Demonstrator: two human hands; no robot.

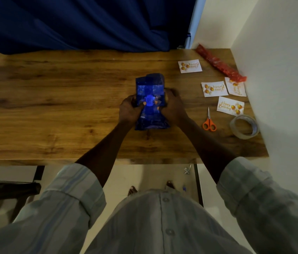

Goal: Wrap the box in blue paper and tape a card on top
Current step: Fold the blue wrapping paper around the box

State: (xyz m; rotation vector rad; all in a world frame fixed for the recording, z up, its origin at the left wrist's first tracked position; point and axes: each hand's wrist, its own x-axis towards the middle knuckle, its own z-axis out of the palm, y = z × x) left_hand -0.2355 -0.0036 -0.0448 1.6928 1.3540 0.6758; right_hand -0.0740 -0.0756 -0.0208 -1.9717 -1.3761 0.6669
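In the head view, a box (150, 99) covered in blue paper is seen lying on the wooden table (53, 99), near its middle, with its long side running away from the person. The paper is loose and crumpled at the near end and stands up in folded flaps at the far end. The box is gripped on its left side by the left hand (129, 109), whose fingers are curled round the edge, with the thumb laid on the top face. Its right side is gripped in the same way by the right hand (172, 107), fingers wrapped round the edge and thumb pressed on the top. To the right, well apart from the box, four birthday cards are laid out: a far card (190, 66), a middle card (214, 89), a card by the wall (235, 87) and a near card (230, 106). A red roll (219, 64) lies slanted along the far right corner, its end touching the card by the wall. Orange-handled scissors (209, 121) are seen just beside the near card, and a tape roll (244, 129) rests near the table's right edge.
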